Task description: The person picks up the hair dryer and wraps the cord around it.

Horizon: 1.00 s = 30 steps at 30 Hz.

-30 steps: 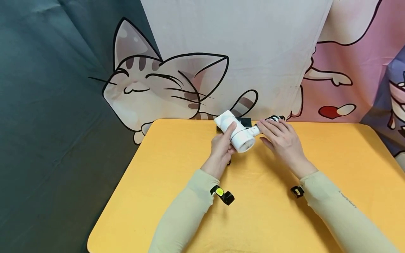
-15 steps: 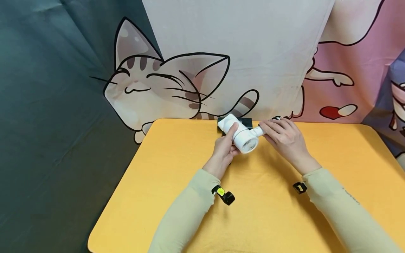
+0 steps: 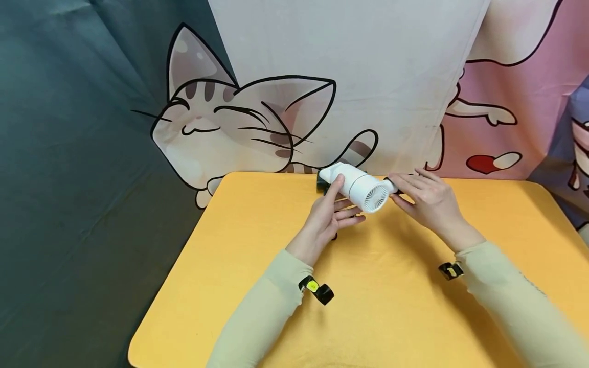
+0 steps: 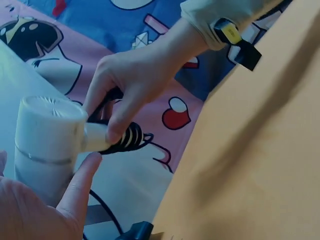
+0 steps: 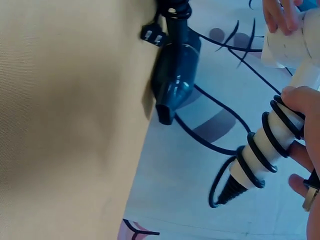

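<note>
A white hair dryer [image 3: 356, 184] is held up over the far side of the table, its round grille toward the camera. My left hand [image 3: 322, 220] has its thumb on the barrel, with the other fingers stretched out underneath. With thumb and fingers, my right hand [image 3: 434, 204] grips the handle. In the right wrist view a black cord [image 5: 258, 149] is wound in several loops around this handle. A black plug with a metal prong [image 5: 311, 192] sits by the right fingers. Part of the handle is hidden behind the right hand in the head view.
A dark hair dryer [image 5: 176, 75] lies on the yellow table [image 3: 368, 306] near its back edge, mostly covered by the white one in the head view. Its plug [image 5: 153, 35] lies beside it. Behind the table hangs a cat-print cloth [image 3: 391, 76].
The white hair dryer has shifted right and turned, so its grille faces the camera more. My left fingers have spread out beneath it. My right hand has moved right along with the handle.
</note>
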### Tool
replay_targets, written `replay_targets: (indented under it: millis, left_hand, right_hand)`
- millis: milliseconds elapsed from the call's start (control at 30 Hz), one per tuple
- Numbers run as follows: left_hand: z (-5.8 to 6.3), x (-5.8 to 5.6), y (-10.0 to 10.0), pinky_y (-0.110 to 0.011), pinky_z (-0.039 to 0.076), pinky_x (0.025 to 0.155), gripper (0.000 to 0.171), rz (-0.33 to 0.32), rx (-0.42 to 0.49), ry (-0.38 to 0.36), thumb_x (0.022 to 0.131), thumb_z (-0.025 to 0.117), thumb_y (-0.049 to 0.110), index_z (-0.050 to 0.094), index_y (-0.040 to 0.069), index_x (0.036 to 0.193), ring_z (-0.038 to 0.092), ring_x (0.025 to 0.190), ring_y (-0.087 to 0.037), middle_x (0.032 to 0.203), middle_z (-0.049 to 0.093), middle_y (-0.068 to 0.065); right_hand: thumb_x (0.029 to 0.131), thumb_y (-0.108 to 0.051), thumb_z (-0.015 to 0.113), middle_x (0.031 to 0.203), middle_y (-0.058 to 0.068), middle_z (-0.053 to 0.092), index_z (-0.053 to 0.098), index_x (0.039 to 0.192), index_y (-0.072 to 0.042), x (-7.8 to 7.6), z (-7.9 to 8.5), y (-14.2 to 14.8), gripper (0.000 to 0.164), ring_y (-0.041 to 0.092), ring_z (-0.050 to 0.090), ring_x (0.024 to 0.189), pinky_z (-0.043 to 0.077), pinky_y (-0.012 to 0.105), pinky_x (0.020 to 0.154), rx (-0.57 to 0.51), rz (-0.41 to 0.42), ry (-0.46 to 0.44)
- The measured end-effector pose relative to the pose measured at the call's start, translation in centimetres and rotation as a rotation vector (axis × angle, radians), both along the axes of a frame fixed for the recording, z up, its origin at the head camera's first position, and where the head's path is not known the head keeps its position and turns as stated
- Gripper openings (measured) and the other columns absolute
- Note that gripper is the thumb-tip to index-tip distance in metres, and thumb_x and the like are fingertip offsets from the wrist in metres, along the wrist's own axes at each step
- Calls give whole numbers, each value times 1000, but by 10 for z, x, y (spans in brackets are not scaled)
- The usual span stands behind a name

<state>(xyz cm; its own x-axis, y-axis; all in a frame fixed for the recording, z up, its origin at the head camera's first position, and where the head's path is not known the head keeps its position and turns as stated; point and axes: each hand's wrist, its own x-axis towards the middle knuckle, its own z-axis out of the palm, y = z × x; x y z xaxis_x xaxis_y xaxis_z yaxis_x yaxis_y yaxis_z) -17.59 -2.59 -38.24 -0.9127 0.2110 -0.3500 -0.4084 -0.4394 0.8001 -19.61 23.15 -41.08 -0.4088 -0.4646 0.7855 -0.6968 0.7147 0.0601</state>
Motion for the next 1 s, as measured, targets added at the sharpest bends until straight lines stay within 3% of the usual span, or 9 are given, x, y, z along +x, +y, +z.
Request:
replay_targets:
  millis: [100,200,333,400,467,667,767,900,1000]
  left_hand:
    - [3,2,-3,-56,61,91,65,-42,-13,44,102,67,57,64,0,131,72,116,-45,124,73,-26]
    - [5,5,-8,-53,63,85,70,-89,-36,90,101,65,60,63,-2,133,73,115,-44,124,74,-25]
    - [9,7,-16,-50,64,85,76,-142,-83,146,101,65,62,61,-3,139,74,115,-41,126,74,-22]
    - [9,7,-22,-50,64,87,75,-159,-116,168,101,65,62,61,-2,140,74,115,-40,127,74,-21]
    - [8,6,-29,-49,63,88,72,-177,-157,193,102,65,60,61,-1,140,75,114,-38,128,74,-19]
    - [-3,0,-50,-44,63,90,61,-181,-323,270,104,66,54,65,3,137,76,112,-30,130,74,-14]
    - [-9,-2,-59,-45,63,94,60,-170,-426,310,103,68,53,66,4,138,75,116,-30,133,73,-13]
    - [-14,-4,-73,-49,61,97,54,-155,-579,372,101,73,48,68,8,137,72,120,-34,132,71,-14]
    - [-17,-4,-82,-46,62,96,49,-143,-744,440,100,75,46,70,11,133,73,119,-31,130,71,-9]
  right_hand:
    - [104,-37,70,120,19,77,76,128,-3,3,4,2,43,42,76,102,57,66,94,-63,-1,-50]
    - [107,-48,63,116,20,78,78,125,-3,6,5,4,51,41,78,92,62,57,79,-144,-11,-119]
    - [91,-22,85,95,15,80,79,125,-6,12,10,12,38,20,63,58,48,29,55,-246,-47,-294]
    - [83,-9,90,78,10,74,79,127,-8,13,13,17,45,9,43,52,34,24,52,-298,-59,-404]
    - [85,-9,90,74,5,69,80,126,-9,15,18,22,42,5,39,58,32,21,55,-356,-68,-535]
    - [97,-20,82,90,-16,71,80,123,-11,13,27,42,27,-1,59,84,48,13,69,-550,-54,-940]
    - [101,-21,77,99,-25,74,79,129,-24,10,27,55,29,-5,67,91,45,19,65,-608,-26,-1087]
    - [105,-19,70,99,-23,77,78,121,-42,7,24,70,29,-1,75,88,29,36,56,-673,32,-1236]
    - [107,-13,66,102,-15,79,80,116,-37,3,20,76,28,6,78,89,47,22,60,-764,124,-1316]
